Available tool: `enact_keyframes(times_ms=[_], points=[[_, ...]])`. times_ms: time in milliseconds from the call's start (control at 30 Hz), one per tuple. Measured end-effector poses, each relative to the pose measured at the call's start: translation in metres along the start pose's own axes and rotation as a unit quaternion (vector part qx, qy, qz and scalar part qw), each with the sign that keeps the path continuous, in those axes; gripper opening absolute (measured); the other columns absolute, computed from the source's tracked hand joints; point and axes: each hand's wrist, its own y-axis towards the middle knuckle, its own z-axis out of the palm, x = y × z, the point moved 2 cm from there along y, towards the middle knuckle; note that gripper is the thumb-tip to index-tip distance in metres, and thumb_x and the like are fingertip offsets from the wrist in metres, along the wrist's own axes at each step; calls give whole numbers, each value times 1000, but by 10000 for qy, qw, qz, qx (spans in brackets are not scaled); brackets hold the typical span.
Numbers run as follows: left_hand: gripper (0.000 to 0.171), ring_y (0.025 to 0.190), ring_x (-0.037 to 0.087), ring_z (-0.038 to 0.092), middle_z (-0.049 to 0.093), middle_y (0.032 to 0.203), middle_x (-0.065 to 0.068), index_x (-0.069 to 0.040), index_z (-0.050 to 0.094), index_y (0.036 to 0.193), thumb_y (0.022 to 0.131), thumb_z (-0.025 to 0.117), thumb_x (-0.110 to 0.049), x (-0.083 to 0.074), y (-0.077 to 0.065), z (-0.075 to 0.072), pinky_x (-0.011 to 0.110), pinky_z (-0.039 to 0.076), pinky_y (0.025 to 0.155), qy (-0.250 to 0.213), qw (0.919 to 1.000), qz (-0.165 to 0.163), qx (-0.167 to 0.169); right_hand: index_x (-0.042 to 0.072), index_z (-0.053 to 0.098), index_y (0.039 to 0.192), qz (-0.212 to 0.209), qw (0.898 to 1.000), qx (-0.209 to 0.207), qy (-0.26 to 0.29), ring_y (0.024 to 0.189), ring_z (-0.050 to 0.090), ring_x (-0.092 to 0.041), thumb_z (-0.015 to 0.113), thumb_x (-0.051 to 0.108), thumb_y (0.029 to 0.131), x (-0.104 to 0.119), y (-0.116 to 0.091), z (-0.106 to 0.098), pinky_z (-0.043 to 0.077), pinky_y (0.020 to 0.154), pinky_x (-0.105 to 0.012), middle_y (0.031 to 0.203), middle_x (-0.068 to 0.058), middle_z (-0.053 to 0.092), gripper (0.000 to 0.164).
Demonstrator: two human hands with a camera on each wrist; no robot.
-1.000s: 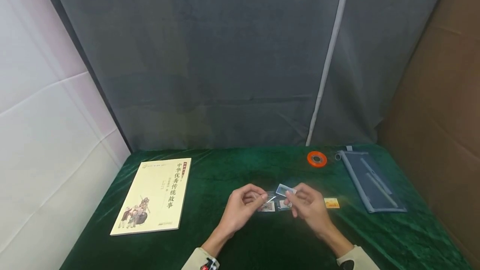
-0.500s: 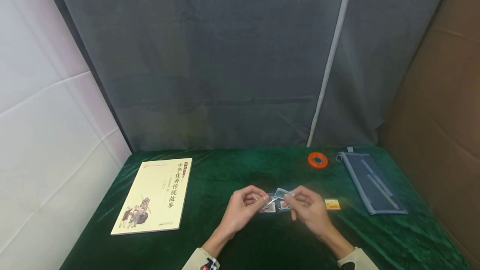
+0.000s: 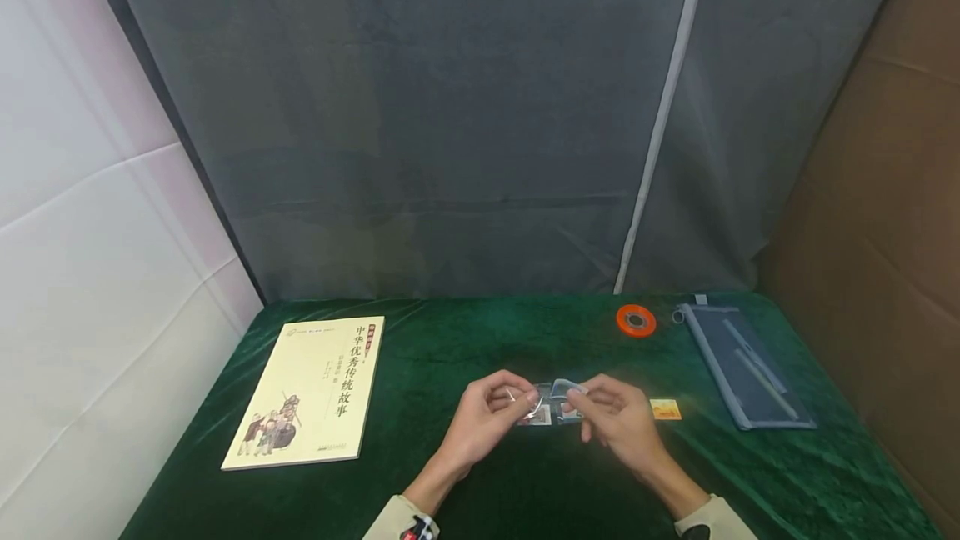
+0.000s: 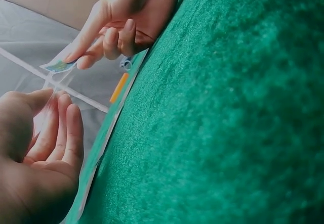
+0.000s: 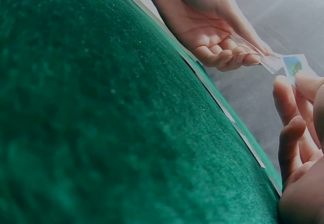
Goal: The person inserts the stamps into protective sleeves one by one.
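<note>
My left hand (image 3: 489, 408) pinches a small clear plastic sleeve (image 5: 271, 62) between thumb and fingertips, above the green cloth. Facing it, my right hand (image 3: 619, 417) holds a stamp (image 5: 292, 65) with a blue and green picture and a white border, pinched between thumb and finger. The stamp's edge overlaps the open end of the sleeve in the right wrist view. Seen from the left wrist, the stamp (image 4: 59, 66) lies close above the left fingertips. Behind the hands, two more stamps lie on the cloth, a left one (image 3: 540, 415) and a partly hidden right one (image 3: 568, 412).
A yellow-orange stamp (image 3: 665, 409) lies right of the right hand. Farther back are an orange disc (image 3: 636, 321) with a dark centre and a blue mesh zip pouch (image 3: 750, 373) with long thin items inside. A cream book (image 3: 303, 394) lies at the left.
My right hand has brought the stamp down and left to the sleeve's end, and the stamp now looks bent or tilted. My left hand has stayed nearly still.
</note>
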Motion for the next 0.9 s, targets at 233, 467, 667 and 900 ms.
enact_keyframes(times_ms=[233,467,667,900], points=[[20,94,32,80,81,102,5,-16,76,114,102,79,-32,-3,-1,0,29,63,78,261,9994,138,-172,4,73,101,-19,10000,-51,-50,51,66,-16,75,10,103,0,0,1,44,38,-30,90,-19,81,6],[19,90,29,78,80,100,5,-17,76,113,101,79,-32,-3,-1,0,23,59,72,343,9989,144,-291,3,72,101,120,9999,-113,-33,52,65,-17,75,12,103,2,0,1,44,39,-30,90,-19,81,11],[19,89,29,78,80,100,4,-17,76,113,101,79,-32,-3,0,0,23,58,72,301,9991,116,-280,7,74,99,77,9997,-43,-228,54,68,-20,77,15,102,0,1,1,51,47,-31,90,-12,83,9],[20,91,29,79,81,101,6,-15,76,113,101,79,-31,-2,0,0,24,60,74,233,9993,173,-240,8,76,98,174,9990,169,-368,57,69,-24,77,16,102,-1,0,2,57,54,-35,91,-9,83,8]])
